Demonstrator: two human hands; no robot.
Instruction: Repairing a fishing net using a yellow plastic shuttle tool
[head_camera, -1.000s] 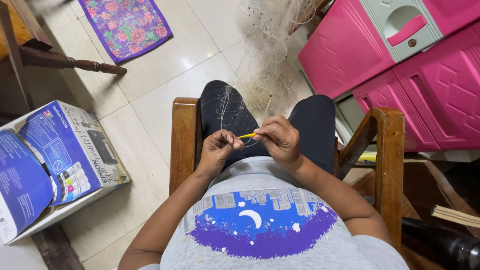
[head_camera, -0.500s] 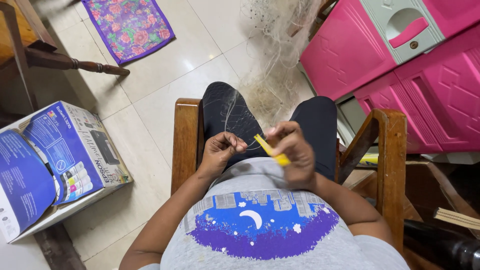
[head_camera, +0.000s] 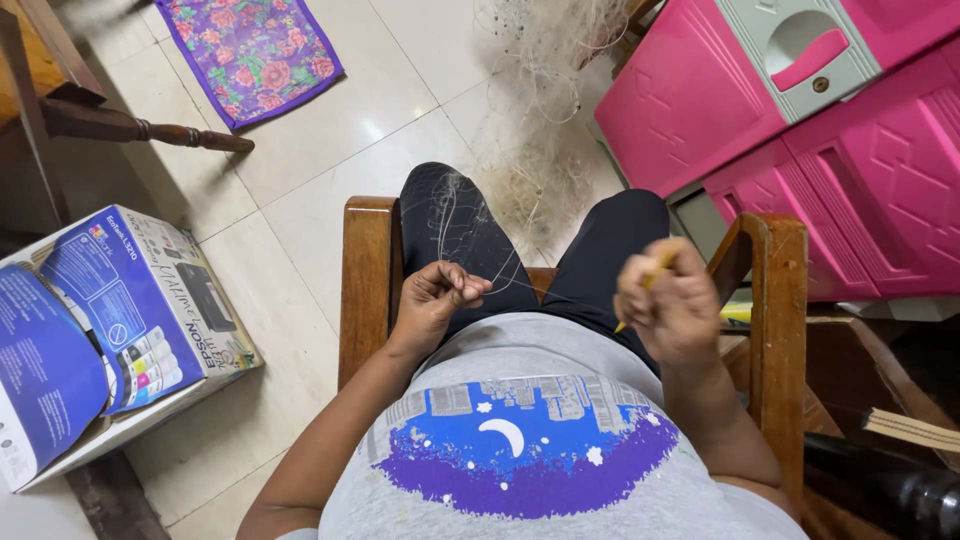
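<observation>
Overhead: person seated in wooden armchair (head_camera: 365, 290). Left hand (head_camera: 435, 300) pinches fine netting thread (head_camera: 455, 225) over lap. Right hand (head_camera: 670, 305), nearer chair's right arm, fist closed around yellow netting needle (head_camera: 655, 272).

I am seeing a yellow tool (head_camera: 655, 275), pale whitish netting (head_camera: 545, 150), black trousers (head_camera: 455, 235), a grey shirt (head_camera: 540, 450) showing a purple-and-white moon print, a pink cabinet (head_camera: 800, 150), a purple floral mat (head_camera: 250, 55), and a blue-and-white box (head_camera: 110, 320).
</observation>
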